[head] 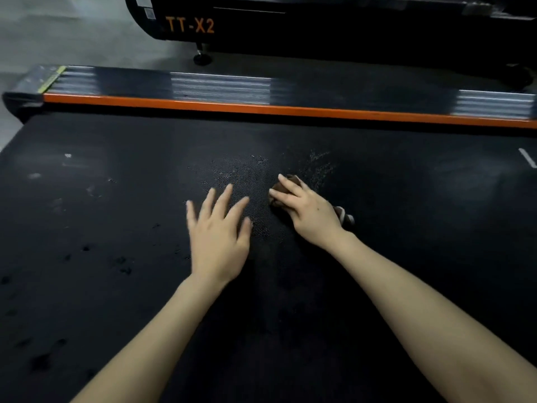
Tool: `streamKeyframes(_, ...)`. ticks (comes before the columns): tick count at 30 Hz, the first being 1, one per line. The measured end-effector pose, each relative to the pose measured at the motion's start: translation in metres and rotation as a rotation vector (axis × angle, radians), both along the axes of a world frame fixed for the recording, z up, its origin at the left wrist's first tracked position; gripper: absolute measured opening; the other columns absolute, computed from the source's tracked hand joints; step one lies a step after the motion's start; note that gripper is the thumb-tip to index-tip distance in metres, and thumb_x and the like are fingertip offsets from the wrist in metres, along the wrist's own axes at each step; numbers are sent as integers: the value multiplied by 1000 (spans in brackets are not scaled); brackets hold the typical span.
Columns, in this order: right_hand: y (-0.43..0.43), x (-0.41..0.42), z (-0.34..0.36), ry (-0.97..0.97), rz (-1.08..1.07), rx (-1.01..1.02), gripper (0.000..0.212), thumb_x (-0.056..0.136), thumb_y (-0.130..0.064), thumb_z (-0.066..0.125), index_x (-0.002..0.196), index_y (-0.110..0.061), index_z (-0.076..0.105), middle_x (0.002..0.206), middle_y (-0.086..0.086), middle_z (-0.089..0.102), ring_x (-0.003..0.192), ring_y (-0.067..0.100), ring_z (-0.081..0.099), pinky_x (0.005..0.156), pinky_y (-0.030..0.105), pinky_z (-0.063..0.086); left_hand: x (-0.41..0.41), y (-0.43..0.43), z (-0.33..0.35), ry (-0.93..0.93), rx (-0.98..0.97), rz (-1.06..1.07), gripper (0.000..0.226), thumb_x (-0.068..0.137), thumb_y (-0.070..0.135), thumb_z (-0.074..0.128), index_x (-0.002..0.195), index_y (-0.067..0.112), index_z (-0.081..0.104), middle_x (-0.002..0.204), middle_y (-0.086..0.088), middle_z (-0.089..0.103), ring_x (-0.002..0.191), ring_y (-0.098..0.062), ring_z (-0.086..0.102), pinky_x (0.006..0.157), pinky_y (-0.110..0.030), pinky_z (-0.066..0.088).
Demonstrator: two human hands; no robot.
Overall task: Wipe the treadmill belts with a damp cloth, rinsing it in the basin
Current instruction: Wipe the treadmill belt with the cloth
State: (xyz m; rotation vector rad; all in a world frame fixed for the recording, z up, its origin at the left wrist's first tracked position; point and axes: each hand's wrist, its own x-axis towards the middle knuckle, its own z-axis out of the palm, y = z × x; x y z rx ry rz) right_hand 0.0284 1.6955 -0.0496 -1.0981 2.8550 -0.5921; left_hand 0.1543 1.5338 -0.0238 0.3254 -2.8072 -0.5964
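wiping is proceeding: right hand [309, 210] is pressing brown cloth [277, 200] onto the treadmill belt [116, 213] with straight fingers [290, 185], left hand [219, 228] is bracing, splayed and empty, and pale speckles [319, 167] beyond are probably calling for the next push.

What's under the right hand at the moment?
A brown cloth, pressed onto the treadmill belt by the right hand. Its edges show beyond the fingers and, striped, by the wrist. The hand covers its middle and the belt beneath it.

A crumpled brown cloth [294, 178] lies on the middle of the black, wet-spotted treadmill belt [116, 213].
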Motion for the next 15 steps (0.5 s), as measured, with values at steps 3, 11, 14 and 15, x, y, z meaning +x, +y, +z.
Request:
streamKeyframes(3,-17,-16,4,-26,-152,21,40,99,-21,43,138,-31,45,156,-2,21,143,32,14,117,43,12,48,-15,-7,-143,-176,-5,59,90,48,23,136,24,51,149,-7,38,140,-37,26,112,-60,4)
streamKeyframes(11,13,152,-3,26,285,-21,45,88,-19,40,129,-24,55,148,4,38,134,42,33,109,49,26,78,-27,-37,-291,-231,12,59,93,52,15,147,32,29,157,-4,23,145,-34,10,113,-62,3)
streamKeyframes(14,58,149,3,65,400,21,48,85,-16,38,129,-24,55,146,6,41,133,39,36,108,51,26,78,-28,-38,-265,-214,13,60,93,53,14,147,32,29,157,-5,22,145,-34,8,113,-61,0)
streamKeyframes(15,72,132,0,110,326,34,48,83,-15,38,127,-22,57,144,9,44,130,41,41,105,56,29,78,-28,-39,-259,-210,15,60,93,53,14,147,32,29,157,-5,22,145,-34,8,113,-61,-1)
